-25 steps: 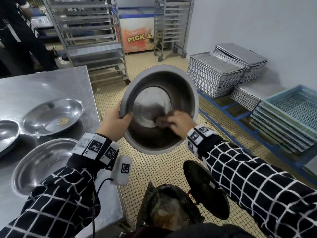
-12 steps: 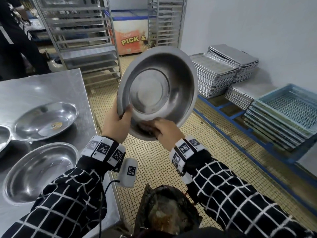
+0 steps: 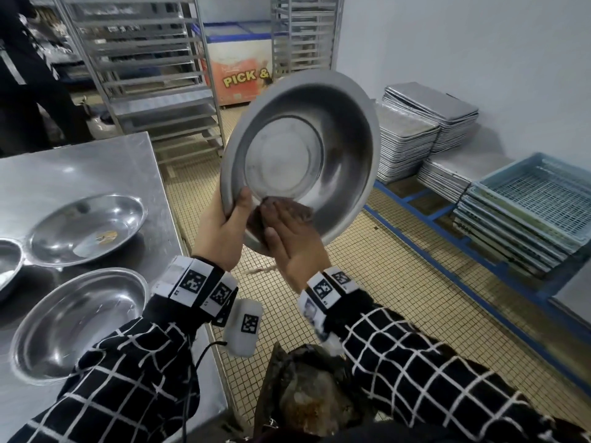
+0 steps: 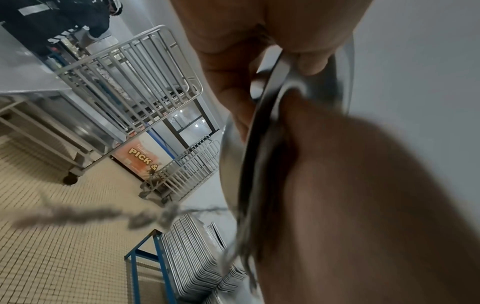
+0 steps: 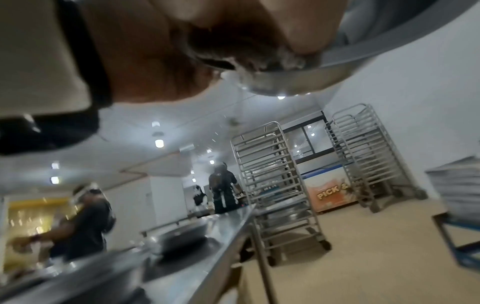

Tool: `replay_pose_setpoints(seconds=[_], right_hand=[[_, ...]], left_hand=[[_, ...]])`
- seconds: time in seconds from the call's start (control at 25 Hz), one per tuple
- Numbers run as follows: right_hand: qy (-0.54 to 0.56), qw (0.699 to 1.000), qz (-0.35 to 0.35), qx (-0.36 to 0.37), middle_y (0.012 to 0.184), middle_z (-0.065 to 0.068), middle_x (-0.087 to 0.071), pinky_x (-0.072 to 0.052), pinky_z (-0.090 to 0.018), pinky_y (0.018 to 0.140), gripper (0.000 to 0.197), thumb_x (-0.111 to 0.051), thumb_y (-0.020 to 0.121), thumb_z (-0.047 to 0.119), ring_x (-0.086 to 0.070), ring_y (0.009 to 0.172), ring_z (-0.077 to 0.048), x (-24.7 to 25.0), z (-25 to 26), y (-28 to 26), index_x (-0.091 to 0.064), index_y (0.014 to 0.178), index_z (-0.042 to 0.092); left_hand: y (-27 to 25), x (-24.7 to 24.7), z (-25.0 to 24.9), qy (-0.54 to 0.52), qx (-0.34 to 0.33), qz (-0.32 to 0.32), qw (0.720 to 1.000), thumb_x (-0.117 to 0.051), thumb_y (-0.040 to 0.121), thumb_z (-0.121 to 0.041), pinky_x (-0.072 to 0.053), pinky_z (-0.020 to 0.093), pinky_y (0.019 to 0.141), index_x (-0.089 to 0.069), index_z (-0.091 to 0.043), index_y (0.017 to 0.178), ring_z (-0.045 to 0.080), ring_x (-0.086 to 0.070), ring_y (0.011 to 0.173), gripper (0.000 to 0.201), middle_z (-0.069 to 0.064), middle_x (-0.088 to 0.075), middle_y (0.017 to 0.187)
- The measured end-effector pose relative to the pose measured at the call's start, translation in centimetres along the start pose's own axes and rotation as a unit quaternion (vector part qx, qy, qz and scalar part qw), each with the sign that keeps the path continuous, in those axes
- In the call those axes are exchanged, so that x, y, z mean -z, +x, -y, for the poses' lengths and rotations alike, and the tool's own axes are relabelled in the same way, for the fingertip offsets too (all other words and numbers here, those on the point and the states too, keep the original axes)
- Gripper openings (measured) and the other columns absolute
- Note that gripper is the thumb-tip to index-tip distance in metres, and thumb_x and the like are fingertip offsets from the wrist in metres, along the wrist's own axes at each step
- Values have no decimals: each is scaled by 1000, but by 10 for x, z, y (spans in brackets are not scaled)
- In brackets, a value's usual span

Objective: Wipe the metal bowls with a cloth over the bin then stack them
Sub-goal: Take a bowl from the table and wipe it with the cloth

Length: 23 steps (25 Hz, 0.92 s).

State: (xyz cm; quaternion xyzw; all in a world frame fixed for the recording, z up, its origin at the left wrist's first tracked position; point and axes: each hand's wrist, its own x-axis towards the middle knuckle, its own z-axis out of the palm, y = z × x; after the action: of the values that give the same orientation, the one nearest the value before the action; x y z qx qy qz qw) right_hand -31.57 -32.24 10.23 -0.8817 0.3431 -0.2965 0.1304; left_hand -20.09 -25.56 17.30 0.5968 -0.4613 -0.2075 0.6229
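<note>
We hold a steel bowl [image 3: 307, 151] tilted up in the centre of the head frame, its hollow facing us, above the tiled floor and just beyond the bin [image 3: 307, 394] that shows at the bottom centre. Our left hand [image 3: 220, 228] clamps the bowl's lower left rim, thumb hooked over the inside edge and fingers behind; the left wrist view shows that thumb pressed on the rim [image 4: 309, 61]. Our right hand [image 3: 294, 238] lies with straight fingers flat against the lower inner wall, pressing a brownish cloth [image 3: 303, 211] onto the metal; a frayed strand of the cloth hangs below the palm. In the right wrist view the cloth is bunched between the fingers and the bowl's edge [image 5: 285, 80].

At the left of the head frame a steel table [image 3: 80, 164] carries more bowls: one at mid left with a small scrap in its bottom [image 3: 86, 228], one at lower left [image 3: 76, 321], and a sliver of a third at the far left edge [image 3: 8, 266]. They lie side by side, none stacked.

Behind stand tray racks [image 3: 144, 68] and a chest freezer lettered "PICK &" [image 3: 240, 71]. At right, stacks of baking trays [image 3: 415, 123] and blue crates [image 3: 537, 199] rest on a blue frame.
</note>
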Motion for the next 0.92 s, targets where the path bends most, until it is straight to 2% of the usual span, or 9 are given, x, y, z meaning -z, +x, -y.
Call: replay_pose_setpoints(seconds=[0.08, 0.16, 0.28, 0.44, 0.6, 0.72, 0.8, 0.88, 0.92], right_hand=[[-151, 989, 6, -5, 152, -2, -32, -7, -41, 118, 58, -13, 98, 46, -23, 143, -24, 9, -33, 4, -29, 148, 22], [-213, 977, -3, -13, 151, -3, -35, -3, -39, 115, 55, -17, 99, 44, -26, 142, -26, 18, -49, 10, -32, 147, 21], [-129, 991, -12, -15, 147, -5, -42, -12, -43, 117, 57, -13, 99, 44, -32, 139, -25, 8, -17, 10, -40, 143, 18], [127, 989, -81, -9, 128, -1, -58, -35, -32, 104, 46, -28, 100, 38, -48, 120, -14, -8, 45, -11, -56, 129, 16], [4, 994, -106, 7, 118, 1, -62, -32, -36, 105, 42, -29, 99, 35, -47, 117, -13, -1, 8, -28, -61, 119, 15], [-102, 985, -112, -87, 146, -6, -40, -19, -49, 116, 53, -19, 100, 40, -22, 142, -23, 3, -37, -27, -44, 138, 14], [-53, 979, -138, -138, 158, -3, -8, -10, -41, 118, 57, -18, 100, 42, -1, 146, -23, 12, -50, -15, -20, 150, 16], [56, 969, -184, -153, 159, 1, 2, -23, -31, 111, 58, -31, 100, 39, -7, 145, -20, 28, -52, -1, -10, 151, 22], [109, 957, -202, -176, 158, 0, -7, -32, -28, 104, 60, -38, 99, 37, -21, 141, -19, 37, -51, 6, -11, 151, 24]], left_hand=[[-3, 6, -2, -11, 0, 5, 1000, -46, 99, -28, -42, 3, 66, -54, -33, 97, -18, -56, 74, 9, -17, -60, 88], [-5, 8, -4, 6, -14, -3, 1000, -45, 99, -28, -42, 4, 68, -51, -39, 91, -18, -55, 74, 14, -17, -59, 86], [-3, 3, -4, 4, -27, -39, 999, -47, 99, -30, -43, 7, 69, -50, -39, 93, -17, -55, 75, 12, -16, -59, 88], [-4, 0, 0, -39, -30, -104, 993, -48, 99, -22, -44, 8, 68, -52, -26, 105, -17, -56, 76, 8, -16, -58, 90], [-10, 5, 3, -47, -7, -97, 994, -49, 99, -26, -43, 13, 76, -52, -39, 97, -12, -56, 82, 13, -18, -58, 92], [-11, 8, 9, -47, 24, -63, 997, -50, 97, -32, -47, 30, 74, -58, -42, 90, 7, -59, 80, 14, -10, -61, 86], [-12, 11, 11, -62, 37, -61, 996, -51, 97, -31, -50, 32, 81, -60, -39, 97, 11, -61, 90, 13, -9, -65, 93], [-12, 14, 10, -65, 60, -64, 994, -51, 97, -31, -49, 29, 85, -61, -27, 110, 10, -63, 97, 17, -9, -67, 99], [-11, 16, 9, -64, 74, -60, 993, -51, 97, -31, -50, 29, 83, -61, -22, 113, 11, -64, 96, 22, -8, -68, 99]])
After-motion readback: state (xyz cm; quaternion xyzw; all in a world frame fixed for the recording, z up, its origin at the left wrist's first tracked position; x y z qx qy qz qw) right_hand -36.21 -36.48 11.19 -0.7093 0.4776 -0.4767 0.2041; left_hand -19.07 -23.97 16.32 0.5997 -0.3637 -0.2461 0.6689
